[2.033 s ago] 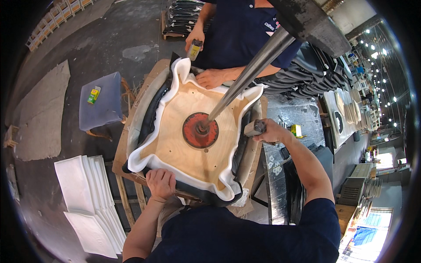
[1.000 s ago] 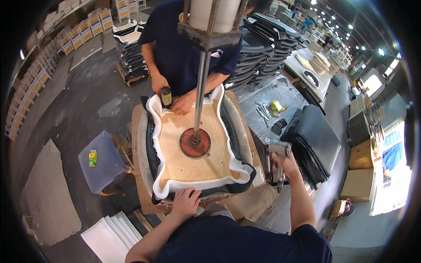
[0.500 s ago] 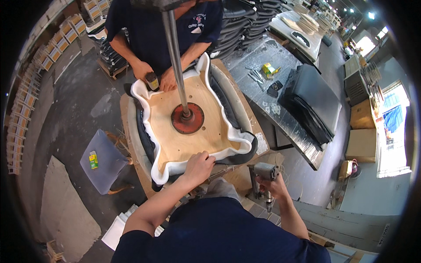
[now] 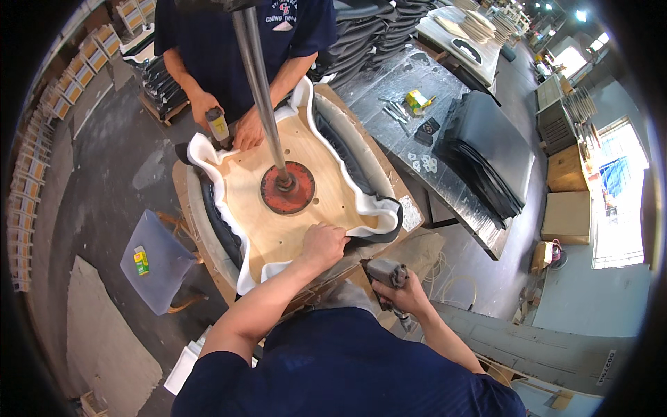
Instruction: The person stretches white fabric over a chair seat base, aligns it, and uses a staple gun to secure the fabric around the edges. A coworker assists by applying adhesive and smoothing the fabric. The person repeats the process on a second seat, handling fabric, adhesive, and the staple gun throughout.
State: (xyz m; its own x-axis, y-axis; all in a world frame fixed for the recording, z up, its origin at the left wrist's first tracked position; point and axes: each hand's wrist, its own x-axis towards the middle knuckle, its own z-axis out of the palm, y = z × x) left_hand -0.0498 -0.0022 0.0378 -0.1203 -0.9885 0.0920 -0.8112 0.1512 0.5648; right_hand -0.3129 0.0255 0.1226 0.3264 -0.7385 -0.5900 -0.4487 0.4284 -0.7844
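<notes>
On a worn rest lies a plywood seat panel [image 4: 243,194], edged with white padding [image 4: 231,240] and black cover material [image 4: 224,226]. My left hand [image 4: 324,246] is closed over the near edge, its fingers curled on the padding and cover there. In my right hand [image 4: 406,295] is a grey staple gun [image 4: 388,272], held just off the near right corner. A metal rod [image 4: 260,90] with a red disc [image 4: 287,187] presses on the panel's middle. Across from me, a co-worker's hands [image 4: 249,131] are at the far left corner, one holding a yellow and black staple gun [image 4: 217,125].
On the right, a table [image 4: 417,76] bears a stack of black sheets [image 4: 486,153], a yellow-green box [image 4: 418,101] and small tools. A stool [image 4: 156,257] with another small box [image 4: 141,261] stands at left. A hose [image 4: 455,281] loops near my right hand.
My left hand has shifted right and farther in over the near edge. The staple gun in my right hand has come left, closer to the seat. The whole view has shifted slightly.
</notes>
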